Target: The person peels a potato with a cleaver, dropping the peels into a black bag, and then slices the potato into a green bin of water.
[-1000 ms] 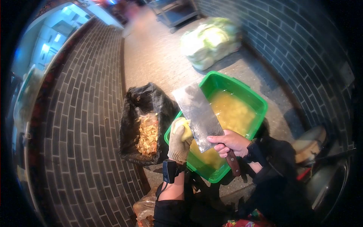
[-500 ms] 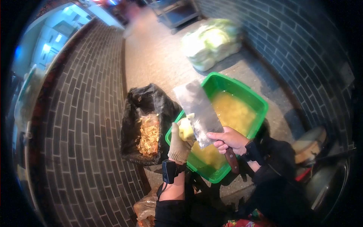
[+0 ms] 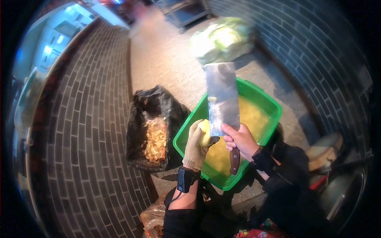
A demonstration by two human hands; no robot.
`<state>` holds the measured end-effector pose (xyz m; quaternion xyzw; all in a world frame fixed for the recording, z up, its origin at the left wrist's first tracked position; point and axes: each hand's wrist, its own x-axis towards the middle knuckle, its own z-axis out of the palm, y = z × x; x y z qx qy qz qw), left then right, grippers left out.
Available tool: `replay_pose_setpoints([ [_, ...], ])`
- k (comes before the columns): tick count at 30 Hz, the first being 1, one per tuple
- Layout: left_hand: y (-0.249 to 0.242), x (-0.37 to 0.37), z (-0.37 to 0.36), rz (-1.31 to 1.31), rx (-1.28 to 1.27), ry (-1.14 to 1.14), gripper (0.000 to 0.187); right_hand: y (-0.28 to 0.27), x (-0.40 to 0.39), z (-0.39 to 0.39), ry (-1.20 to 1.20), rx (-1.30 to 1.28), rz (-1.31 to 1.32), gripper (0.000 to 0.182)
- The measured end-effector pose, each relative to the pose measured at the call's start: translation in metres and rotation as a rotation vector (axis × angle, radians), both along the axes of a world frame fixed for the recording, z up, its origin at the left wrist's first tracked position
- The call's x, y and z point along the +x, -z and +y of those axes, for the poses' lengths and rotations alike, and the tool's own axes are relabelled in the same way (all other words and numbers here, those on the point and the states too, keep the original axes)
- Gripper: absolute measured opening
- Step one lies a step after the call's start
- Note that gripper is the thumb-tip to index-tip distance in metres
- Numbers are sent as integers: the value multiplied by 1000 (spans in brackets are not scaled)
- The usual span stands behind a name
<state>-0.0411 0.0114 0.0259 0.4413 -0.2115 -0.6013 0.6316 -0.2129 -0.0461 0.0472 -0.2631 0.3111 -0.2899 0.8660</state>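
Observation:
My left hand (image 3: 194, 143), in a beige knit glove, is closed around a pale yellow peeled potato (image 3: 205, 133). My right hand (image 3: 241, 141) is bare and grips a cleaver (image 3: 224, 95) by its brown wooden handle, thumb on the base of the blade. The broad blade points away from me, close to the potato's right side, with a small pale scrap stuck on it. Both hands are over a green plastic tub (image 3: 274, 104). Yellowish water with pale yellow pieces (image 3: 254, 119) fills its lower part.
Left of the tub is a bin lined with a black bag (image 3: 174, 119), holding peelings (image 3: 155, 142). A wrapped bundle of cabbages (image 3: 222, 39) lies on the floor beyond. Brick walls rise on both sides. A dark cart (image 3: 184, 14) stands at the back.
The cleaver has swung from a leftward tilt to nearly upright and shifted right. My left hand has moved right and slightly down with the potato, turning it.

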Motion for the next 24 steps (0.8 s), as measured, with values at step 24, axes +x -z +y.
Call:
replay_pose_setpoints([
  [24, -9, 0, 5, -192, 8, 6, 46, 1, 6, -3, 138, -205, 109, 18],
])
